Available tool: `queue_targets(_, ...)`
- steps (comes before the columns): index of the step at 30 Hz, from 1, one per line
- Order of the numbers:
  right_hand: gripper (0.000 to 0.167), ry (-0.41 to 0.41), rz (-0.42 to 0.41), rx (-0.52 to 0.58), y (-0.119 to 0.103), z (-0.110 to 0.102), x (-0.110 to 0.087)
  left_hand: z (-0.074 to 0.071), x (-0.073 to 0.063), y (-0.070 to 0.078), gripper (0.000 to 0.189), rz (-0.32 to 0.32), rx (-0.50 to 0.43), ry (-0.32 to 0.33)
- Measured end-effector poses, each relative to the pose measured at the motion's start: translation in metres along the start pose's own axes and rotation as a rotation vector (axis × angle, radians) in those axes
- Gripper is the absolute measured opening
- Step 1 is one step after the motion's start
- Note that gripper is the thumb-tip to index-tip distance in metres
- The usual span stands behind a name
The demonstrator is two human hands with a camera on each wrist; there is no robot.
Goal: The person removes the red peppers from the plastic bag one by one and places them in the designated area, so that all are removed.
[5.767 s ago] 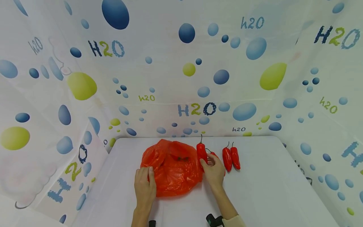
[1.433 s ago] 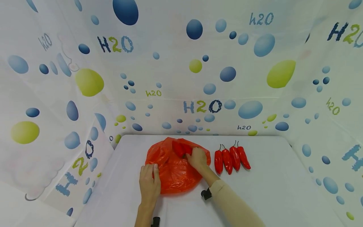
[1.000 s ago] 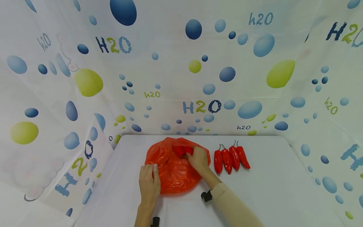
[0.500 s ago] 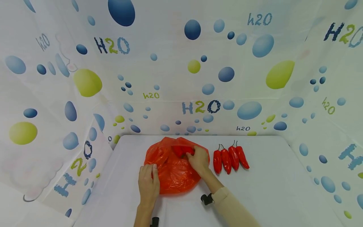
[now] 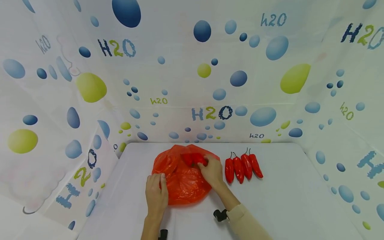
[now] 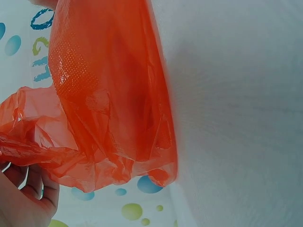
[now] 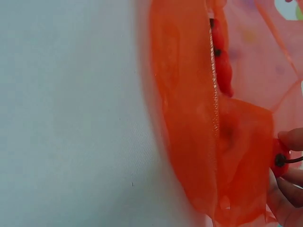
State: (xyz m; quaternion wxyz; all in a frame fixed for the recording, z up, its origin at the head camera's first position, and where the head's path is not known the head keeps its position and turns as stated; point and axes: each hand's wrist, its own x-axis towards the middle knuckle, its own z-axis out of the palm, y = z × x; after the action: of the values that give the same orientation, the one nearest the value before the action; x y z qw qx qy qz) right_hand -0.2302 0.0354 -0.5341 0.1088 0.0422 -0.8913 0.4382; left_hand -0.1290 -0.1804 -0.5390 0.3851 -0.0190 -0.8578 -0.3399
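Observation:
A crumpled red plastic bag [image 5: 186, 186] lies on the white table, its mouth facing up and back. My left hand [image 5: 156, 195] grips the bag's left edge; in the left wrist view its fingers [image 6: 35, 189] curl under the film. Over the right side of the mouth, my right hand [image 5: 213, 171] pinches a red chili pepper [image 5: 199, 159]. The right wrist view shows that pepper's dark stem end [image 7: 280, 160] between thumb and fingers. More red peppers [image 7: 223, 73] show inside the bag. Just right of the bag, several chili peppers [image 5: 239, 170] lie side by side, stems pointing away.
The white table [image 5: 288, 200] ends at a back edge against a white curtain [image 5: 180, 76] printed with blue and green dots and H2O lettering. Black wrist cameras [image 5: 220, 215] sit near both wrists.
Earlier, my right hand held a pepper upright by the bag's right edge; now it is at the mouth, and the row has more peppers. Lately, it has drawn back slightly rightward with one.

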Motion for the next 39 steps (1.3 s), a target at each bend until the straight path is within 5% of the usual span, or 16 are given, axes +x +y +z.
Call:
queue_targets(9,0.04,0.031,-0.007,0.054,-0.001,-0.008,-0.01,0.001,0.001,0.002,0.01,0.049,0.001,0.034)
queue_targets(39,0.041,0.168,0.069,0.205,0.004,-0.048,-0.052,0.002,0.001,0.003,0.011,0.057,-0.012,0.036)
